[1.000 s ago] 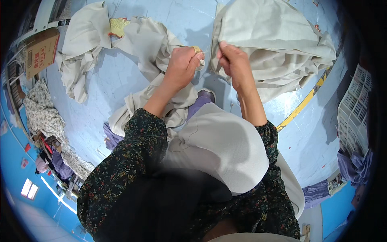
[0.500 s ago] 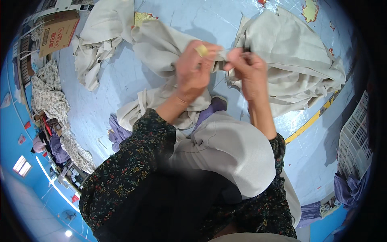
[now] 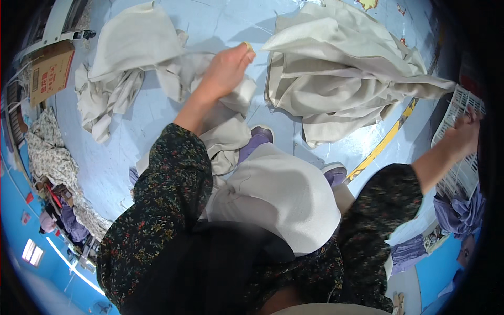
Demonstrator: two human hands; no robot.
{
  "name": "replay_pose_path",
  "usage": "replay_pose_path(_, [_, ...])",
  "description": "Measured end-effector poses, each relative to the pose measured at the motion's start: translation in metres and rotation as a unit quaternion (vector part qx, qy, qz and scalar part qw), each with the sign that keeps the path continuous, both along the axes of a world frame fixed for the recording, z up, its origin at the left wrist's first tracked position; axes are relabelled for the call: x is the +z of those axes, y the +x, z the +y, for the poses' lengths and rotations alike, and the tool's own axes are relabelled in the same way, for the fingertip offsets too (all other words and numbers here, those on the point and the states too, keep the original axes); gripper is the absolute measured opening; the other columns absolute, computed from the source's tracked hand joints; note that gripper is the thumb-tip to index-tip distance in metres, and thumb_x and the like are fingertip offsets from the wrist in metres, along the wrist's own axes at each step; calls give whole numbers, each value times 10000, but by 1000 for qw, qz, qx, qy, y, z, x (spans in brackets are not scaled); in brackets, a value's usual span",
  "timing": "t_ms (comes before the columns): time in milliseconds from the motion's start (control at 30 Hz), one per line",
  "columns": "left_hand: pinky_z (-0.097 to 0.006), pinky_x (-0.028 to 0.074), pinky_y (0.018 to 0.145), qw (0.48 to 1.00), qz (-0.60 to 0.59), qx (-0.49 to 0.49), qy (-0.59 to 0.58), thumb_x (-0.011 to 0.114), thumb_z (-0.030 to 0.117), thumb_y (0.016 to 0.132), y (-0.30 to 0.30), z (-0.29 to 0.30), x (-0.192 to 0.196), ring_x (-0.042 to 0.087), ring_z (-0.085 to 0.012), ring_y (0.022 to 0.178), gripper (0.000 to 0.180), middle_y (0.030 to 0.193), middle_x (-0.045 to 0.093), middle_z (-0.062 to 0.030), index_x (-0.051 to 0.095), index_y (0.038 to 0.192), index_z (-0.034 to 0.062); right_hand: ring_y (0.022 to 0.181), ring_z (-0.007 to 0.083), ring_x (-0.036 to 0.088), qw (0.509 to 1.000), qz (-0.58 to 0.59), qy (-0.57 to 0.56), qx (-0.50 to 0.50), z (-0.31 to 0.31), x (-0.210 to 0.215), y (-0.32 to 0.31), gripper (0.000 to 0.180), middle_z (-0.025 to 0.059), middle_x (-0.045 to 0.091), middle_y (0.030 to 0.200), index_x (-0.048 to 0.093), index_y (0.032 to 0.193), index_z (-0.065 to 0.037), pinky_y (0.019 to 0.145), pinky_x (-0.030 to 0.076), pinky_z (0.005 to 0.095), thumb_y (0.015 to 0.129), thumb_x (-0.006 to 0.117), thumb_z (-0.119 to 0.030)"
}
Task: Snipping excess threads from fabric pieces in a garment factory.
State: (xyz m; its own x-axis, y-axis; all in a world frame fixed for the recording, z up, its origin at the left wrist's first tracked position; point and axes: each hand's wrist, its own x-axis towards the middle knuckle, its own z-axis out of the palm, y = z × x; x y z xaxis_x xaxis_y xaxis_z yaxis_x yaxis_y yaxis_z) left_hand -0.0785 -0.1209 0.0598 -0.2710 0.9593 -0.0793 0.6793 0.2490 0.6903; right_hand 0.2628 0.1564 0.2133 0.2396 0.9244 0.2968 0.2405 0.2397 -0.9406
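Note:
My left hand (image 3: 227,72) is raised over a heap of cream cloth, its fingers curled closed; what they hold, if anything, is hidden. A yellow wrap (image 3: 248,47) circles one finger. Just right of these fingertips is a corner of the larger cream cloth pile (image 3: 325,79) on the pale blue floor. Out at the far right, my right hand (image 3: 464,131) reaches over a white plastic basket (image 3: 457,110), its fingers curled and somewhat blurred. A pointed end of the larger pile stretches toward the basket, a little beyond that hand.
More cream cloth (image 3: 134,42) lies at the far left, near a cardboard box (image 3: 51,73). Patterned fabric (image 3: 50,152) is bunched along the left side. A yellow-and-black tape line (image 3: 380,144) crosses the floor. Purple cloth (image 3: 459,215) hangs below the basket.
My hands were together at the cream cloth; they have parted. The right hand has swung far right to the basket, and the left has moved slightly left. The larger pile now looks more spread.

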Motion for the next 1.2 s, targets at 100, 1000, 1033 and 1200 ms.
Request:
replay_pose_path(100, [-434,479,715,993,-90,36,-67,563,172,909,17,-8,4,626,-375,788,187,802,635,-176,539,963,-5,572,47,392,960,115,-190,168,-69,-32,-63,327,-33,539,721,688,1025,-32,488,301,210,1001,504,-301])
replay_pose_path(1000, [-352,517,888,958,-131,120,224,561,-88,918,46,-45,55,640,-200,990,258,1028,652,-111,487,1152,-8,450,10,321,469,439,-633,431,-225,-138,-207,354,-28,547,679,620,1149,-29,416,222,198,940,637,-314])
replay_pose_path(1033, [-360,517,903,962,-6,35,271,566,-90,914,45,-45,57,643,-218,993,223,1007,661,-109,526,1119,-13,450,10,321,471,439,-633,430,-223,-136,-205,354,-28,547,679,620,1149,-29,416,222,198,940,637,-314])
replay_pose_path(1200, [-436,465,973,925,-166,180,289,651,72,883,23,-45,71,623,-317,1023,270,1113,650,-134,607,1146,28,468,18,363,635,317,-537,455,-194,-106,-197,188,-29,554,677,650,1006,34,427,281,183,837,651,-49])
